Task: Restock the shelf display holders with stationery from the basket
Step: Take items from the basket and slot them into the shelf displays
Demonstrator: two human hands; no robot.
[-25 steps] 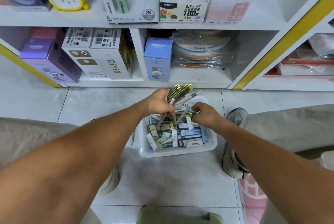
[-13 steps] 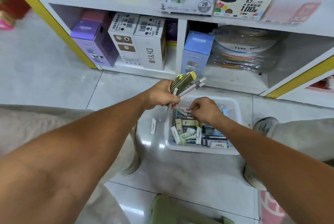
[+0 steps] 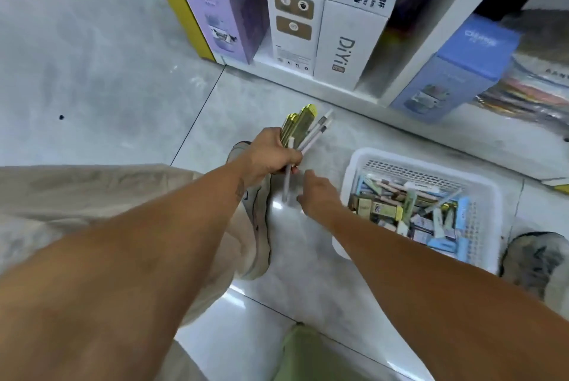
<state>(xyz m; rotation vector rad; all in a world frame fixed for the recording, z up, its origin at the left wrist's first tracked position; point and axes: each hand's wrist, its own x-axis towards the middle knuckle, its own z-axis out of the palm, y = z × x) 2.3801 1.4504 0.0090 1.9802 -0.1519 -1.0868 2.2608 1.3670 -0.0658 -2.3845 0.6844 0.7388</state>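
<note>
1. The left hand (image 3: 271, 154) grips a bunch of pens and packs (image 3: 303, 131), left of the basket (image 3: 363, 162).
2. The right hand (image 3: 318, 194) reaches down beside the basket; its fingers are blurry, maybe pinching something.
3. The basket is still full, so most restocking is left.

Two bare hands (image 3: 271, 154) (image 3: 317, 196) are seen at centre frame. One white perforated plastic basket (image 3: 369, 162) is counted at right. Four upright cardboard boxes are counted on the shelf: one purple (image 3: 221, 2), two white (image 3: 292, 11) (image 3: 351, 42), one blue (image 3: 452, 72).
</note>
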